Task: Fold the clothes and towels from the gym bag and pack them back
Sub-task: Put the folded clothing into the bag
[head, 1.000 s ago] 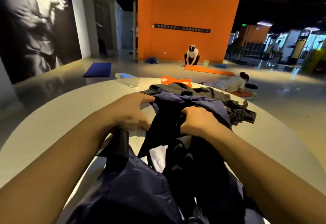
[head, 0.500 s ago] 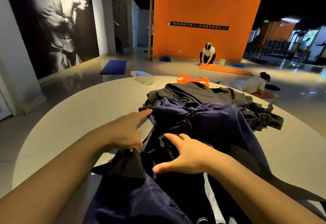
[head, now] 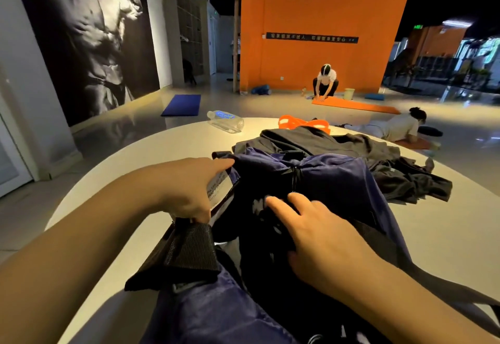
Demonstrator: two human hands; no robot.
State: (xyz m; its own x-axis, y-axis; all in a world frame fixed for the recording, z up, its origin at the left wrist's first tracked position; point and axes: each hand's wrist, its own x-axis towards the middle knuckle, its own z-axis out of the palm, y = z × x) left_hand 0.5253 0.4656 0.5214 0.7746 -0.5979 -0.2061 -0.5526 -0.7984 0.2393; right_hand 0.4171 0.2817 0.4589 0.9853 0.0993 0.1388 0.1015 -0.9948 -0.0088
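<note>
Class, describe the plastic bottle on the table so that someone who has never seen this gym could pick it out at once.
Start at the round white table in the foreground. At its far edge, left of the dark clothes pile and the orange strap, lies the plastic bottle. It is the only clear thing there, on its side, with a blue label.

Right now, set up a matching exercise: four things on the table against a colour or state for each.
Things:
1. water bottle
2. strap
3. gym bag
4. heap of clothes

Descriptions:
A. navy blue, under both hands
B. clear, lying on its side
C. dark grey, crumpled behind the bag
D. orange, at the far edge of the table

Pairs: 1-B, 2-D, 3-A, 4-C
</note>
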